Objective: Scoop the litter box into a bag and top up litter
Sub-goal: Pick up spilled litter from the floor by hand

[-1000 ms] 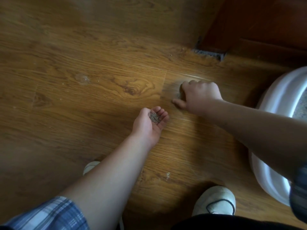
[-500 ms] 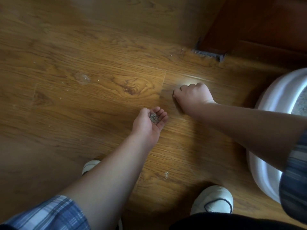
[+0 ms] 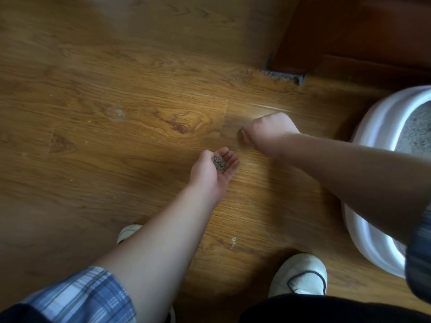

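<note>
No legible text or labels

Dim warm light, a soft glare patch sits on the wooden floor (image 3: pixel 254 106) right of centre, shadow pools lower left and upper right, and motion blur smears the right hand (image 3: pixel 270 131).

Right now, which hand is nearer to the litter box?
Right. The right hand is down at the floor, left of the litter box with bare floor between. The left hand, cupping litter grains, is farther left and nearer the person.
</note>
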Tool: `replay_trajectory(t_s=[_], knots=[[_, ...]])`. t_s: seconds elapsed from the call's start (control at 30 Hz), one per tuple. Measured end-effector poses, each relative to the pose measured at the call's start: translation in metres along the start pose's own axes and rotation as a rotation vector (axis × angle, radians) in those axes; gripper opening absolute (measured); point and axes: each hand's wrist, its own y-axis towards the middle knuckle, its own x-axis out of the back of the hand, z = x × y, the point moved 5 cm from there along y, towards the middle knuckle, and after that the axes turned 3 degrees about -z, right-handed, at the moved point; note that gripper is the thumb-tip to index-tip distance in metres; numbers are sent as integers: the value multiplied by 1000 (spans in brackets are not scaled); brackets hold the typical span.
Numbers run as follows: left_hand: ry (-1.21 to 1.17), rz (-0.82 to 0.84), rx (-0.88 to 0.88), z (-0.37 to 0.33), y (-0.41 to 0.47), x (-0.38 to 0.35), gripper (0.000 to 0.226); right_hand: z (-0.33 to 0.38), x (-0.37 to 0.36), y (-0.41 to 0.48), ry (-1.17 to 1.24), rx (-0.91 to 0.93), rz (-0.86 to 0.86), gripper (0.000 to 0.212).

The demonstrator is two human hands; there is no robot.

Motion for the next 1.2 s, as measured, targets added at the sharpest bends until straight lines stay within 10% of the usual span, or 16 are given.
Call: replay_trajectory(t_s=[0.63, 1.03, 1.2], knots=[[44, 19, 147, 40, 11, -8, 13, 62, 3, -74, 202, -20, 102, 22], [-33, 3, 80, 15, 18, 1, 30, 40, -7, -51, 533, 114, -130, 47], [-16, -17, -5, -1, 15, 6, 30, 13, -21, -27, 294, 72, -124, 60]])
